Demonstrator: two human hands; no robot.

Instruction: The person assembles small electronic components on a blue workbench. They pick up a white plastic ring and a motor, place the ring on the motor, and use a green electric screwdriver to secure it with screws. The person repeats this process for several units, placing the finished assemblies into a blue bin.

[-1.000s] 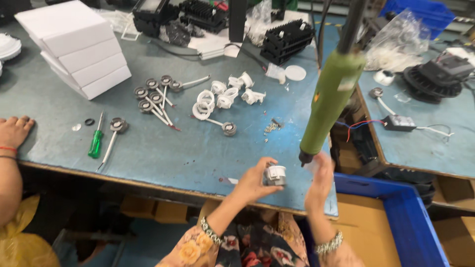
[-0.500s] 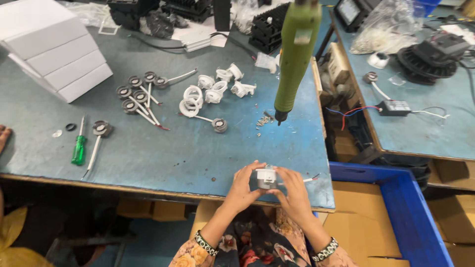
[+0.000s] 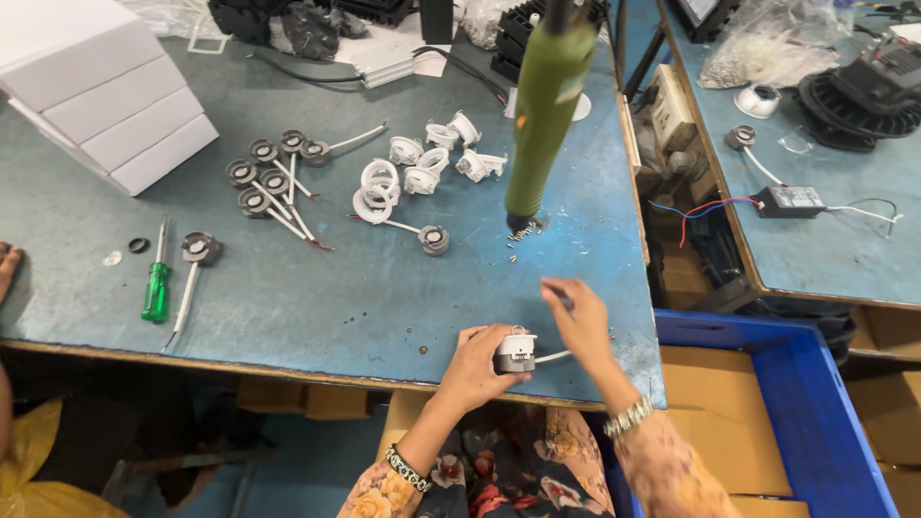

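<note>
- Gripping a small round lamp fitting with a white top and grey metal base (image 3: pixel 515 352), the person's left hand (image 3: pixel 477 366) has its fingers wrapped round the fitting's left side, at the near edge of the blue-green worktable (image 3: pixel 384 288).
- A thin white wire (image 3: pixel 551 357) runs from the fitting toward the right, under the right hand (image 3: pixel 579 321).
- Half a second ago both hands were closed together on the fitting; now the right hand has let go of it and is lifted just above and to the right, fingertips pinched on something too small to make out.
- The green cylindrical electric screwdriver (image 3: pixel 545 105) hangs tip-down over the table, above a scatter of small screws (image 3: pixel 523 233); it sits further from the hands in the view than before.
- Farther back lie a cluster of white plastic rings (image 3: pixel 422 163) and a group of grey round fittings with white leads (image 3: pixel 269 177).
- A green-handled hand screwdriver (image 3: pixel 155 288) lies near the table's left side, beside one more grey fitting with a lead (image 3: pixel 198 249).
- Stacked white cardboard boxes (image 3: pixel 101 96) stand at the far left; a blue plastic crate (image 3: pixel 806 412) holding cardboard sits to the right of the person.
- Another person's fingers (image 3: pixel 8 269) rest on the table's left edge.
</note>
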